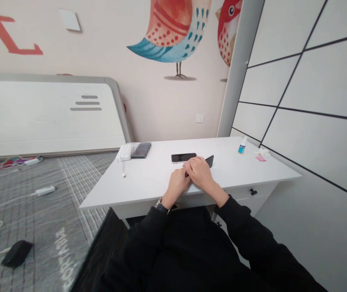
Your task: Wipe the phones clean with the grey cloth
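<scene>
My left hand point(177, 184) and my right hand point(200, 172) rest together on the white desk point(149, 178), fingers curled around a dark flat phone-like object point(210, 161) whose far corner pokes out past my right hand. Most of that object is hidden by my fingers. A black smartphone point(183, 157) lies flat on the desk just beyond my hands, screen up. I wear a watch on my left wrist and black sleeves.
A white power strip point(124, 152) with a dangling cord and a dark blurred item point(141, 150) sit at the desk's far left. A small bottle point(242, 145) and crumpled tissue point(262, 153) lie far right. Cables point(15, 198) and a black object point(17, 252) lie on the grey bed.
</scene>
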The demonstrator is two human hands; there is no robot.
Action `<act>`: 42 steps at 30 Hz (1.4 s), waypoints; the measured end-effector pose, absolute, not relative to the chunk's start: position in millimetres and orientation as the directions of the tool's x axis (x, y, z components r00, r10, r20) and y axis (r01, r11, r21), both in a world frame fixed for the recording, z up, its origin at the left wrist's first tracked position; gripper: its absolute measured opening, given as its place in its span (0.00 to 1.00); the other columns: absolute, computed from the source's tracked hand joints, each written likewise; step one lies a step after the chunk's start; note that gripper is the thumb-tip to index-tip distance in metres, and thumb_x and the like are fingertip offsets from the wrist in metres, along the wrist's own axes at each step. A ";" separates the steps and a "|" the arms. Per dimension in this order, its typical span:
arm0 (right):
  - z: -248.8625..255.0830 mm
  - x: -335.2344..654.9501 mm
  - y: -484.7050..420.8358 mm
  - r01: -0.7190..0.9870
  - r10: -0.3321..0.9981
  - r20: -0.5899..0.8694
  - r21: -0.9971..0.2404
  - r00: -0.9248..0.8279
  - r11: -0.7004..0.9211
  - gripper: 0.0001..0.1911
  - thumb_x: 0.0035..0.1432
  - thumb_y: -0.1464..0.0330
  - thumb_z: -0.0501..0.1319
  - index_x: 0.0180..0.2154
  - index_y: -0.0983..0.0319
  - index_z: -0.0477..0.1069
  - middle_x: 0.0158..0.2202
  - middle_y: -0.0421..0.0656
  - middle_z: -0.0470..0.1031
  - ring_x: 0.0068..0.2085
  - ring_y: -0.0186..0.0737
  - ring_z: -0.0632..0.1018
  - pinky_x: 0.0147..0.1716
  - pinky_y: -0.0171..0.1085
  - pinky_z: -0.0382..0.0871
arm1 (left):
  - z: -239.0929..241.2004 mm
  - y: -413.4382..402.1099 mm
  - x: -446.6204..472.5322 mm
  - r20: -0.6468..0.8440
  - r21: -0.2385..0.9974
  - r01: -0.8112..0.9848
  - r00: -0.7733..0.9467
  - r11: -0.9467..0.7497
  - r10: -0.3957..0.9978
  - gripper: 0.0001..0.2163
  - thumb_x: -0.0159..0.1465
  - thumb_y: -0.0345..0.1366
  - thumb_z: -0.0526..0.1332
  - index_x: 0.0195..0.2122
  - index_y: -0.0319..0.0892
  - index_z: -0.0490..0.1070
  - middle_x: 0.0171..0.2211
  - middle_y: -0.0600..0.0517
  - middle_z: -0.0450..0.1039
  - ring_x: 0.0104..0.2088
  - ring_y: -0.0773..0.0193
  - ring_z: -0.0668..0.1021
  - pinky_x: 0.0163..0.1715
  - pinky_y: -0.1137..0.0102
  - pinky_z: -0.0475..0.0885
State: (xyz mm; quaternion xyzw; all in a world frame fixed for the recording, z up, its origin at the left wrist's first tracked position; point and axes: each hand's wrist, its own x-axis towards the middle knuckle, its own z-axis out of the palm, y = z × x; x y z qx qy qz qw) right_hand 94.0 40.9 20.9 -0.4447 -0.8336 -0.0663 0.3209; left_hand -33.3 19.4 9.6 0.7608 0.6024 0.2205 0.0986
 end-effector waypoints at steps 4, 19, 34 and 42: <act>25.4 133.5 66.5 0.852 0.763 0.575 -0.203 -0.295 0.483 0.15 0.69 0.60 0.63 0.51 0.62 0.73 0.52 0.47 0.76 0.49 0.43 0.79 0.50 0.49 0.76 | 13.4 14.3 -32.6 0.239 0.439 0.852 0.196 -0.286 0.951 0.15 0.71 0.46 0.61 0.50 0.40 0.74 0.46 0.48 0.77 0.44 0.60 0.80 0.47 0.58 0.78; 23.5 82.3 29.9 0.783 0.698 0.609 -0.195 -0.376 0.591 0.19 0.73 0.68 0.50 0.37 0.60 0.79 0.41 0.44 0.83 0.49 0.41 0.78 0.69 0.48 0.52 | 10.0 18.4 -33.1 0.199 0.414 0.883 0.150 -0.221 0.969 0.15 0.70 0.44 0.63 0.52 0.39 0.73 0.49 0.47 0.76 0.46 0.59 0.80 0.47 0.57 0.78; 19.6 143.1 67.9 0.831 0.744 0.631 -0.279 -0.219 0.481 0.12 0.72 0.65 0.56 0.40 0.61 0.77 0.43 0.44 0.81 0.53 0.46 0.78 0.65 0.59 0.58 | 16.2 11.5 -31.4 0.245 0.460 0.839 0.194 -0.290 0.950 0.15 0.71 0.45 0.61 0.49 0.40 0.74 0.45 0.48 0.77 0.44 0.60 0.80 0.47 0.58 0.78; 17.3 96.8 39.5 0.712 0.670 0.635 -0.258 -0.384 0.653 0.18 0.72 0.66 0.51 0.39 0.57 0.80 0.42 0.41 0.83 0.50 0.42 0.77 0.69 0.51 0.47 | 9.7 17.9 -32.6 0.217 0.432 0.868 0.165 -0.246 0.962 0.14 0.70 0.44 0.62 0.50 0.39 0.73 0.47 0.47 0.76 0.45 0.59 0.80 0.47 0.58 0.78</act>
